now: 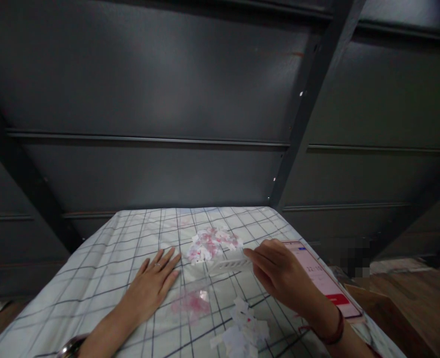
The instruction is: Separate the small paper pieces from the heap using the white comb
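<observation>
My left hand lies flat on the checked cloth with its fingers slightly spread, holding nothing. The fingers of my right hand are closed at the right end of a pale strip with a row of slots. That strip lies low over the cloth, between my hands. Just beyond it is a heap of small white and pink paper-like pieces. Nearer to me, a clear plastic bag with pink contents rests beside my left hand. A second pile of whitish pieces sits at the front.
A phone with a lit pink screen lies along the right edge of the table, partly behind my right hand. The white checked cloth covers the tabletop. Dark metal panels stand behind it. A cardboard box is at the lower right.
</observation>
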